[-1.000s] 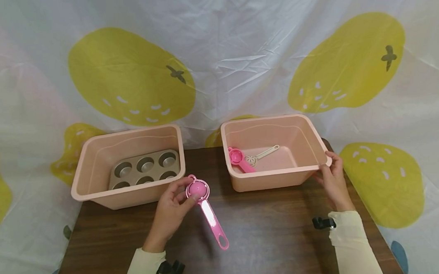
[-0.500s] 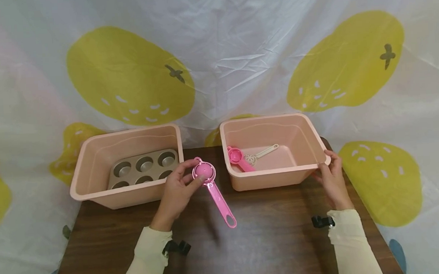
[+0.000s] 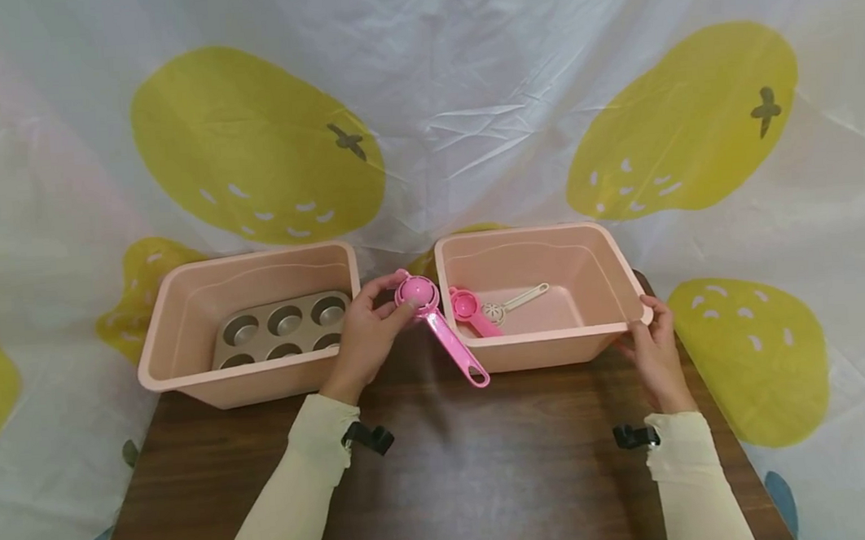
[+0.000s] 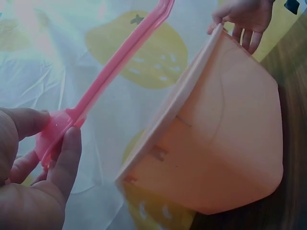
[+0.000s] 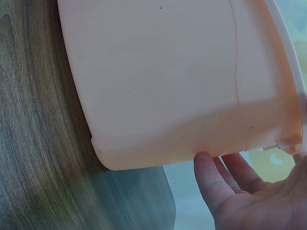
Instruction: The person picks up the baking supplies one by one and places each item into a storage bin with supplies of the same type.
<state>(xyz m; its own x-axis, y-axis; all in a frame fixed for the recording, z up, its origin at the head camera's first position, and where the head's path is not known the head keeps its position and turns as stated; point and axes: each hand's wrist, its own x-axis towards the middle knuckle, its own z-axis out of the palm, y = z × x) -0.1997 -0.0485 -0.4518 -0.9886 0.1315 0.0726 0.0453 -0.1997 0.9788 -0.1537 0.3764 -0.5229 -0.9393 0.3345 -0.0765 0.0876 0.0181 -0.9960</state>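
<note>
By the round cup end, my left hand (image 3: 368,332) pinches a pink egg separator (image 3: 416,292) between thumb and fingers. The long handle slants down to the right and overlaps the front left corner of the right-hand pink bin (image 3: 540,352). The left wrist view shows that handle (image 4: 120,55) pointing up, away from the fingers. At the front right corner of this bin, my right hand (image 3: 657,356) grips the rim, fingers against the outer wall (image 5: 172,96). Inside the bin lie another pink egg separator (image 3: 467,306) and a cream slotted separator (image 3: 495,312).
A second pink bin (image 3: 248,387) stands at the left, with a metal muffin pan (image 3: 266,319) in it. Both bins sit at the back of a dark wooden table (image 3: 487,463), before a hanging cloth (image 3: 440,131) printed with yellow fruit.
My left hand has carried the egg separator up and to the right, from in front of the gap to beside the right bin's left rim. My right hand stays at its corner.
</note>
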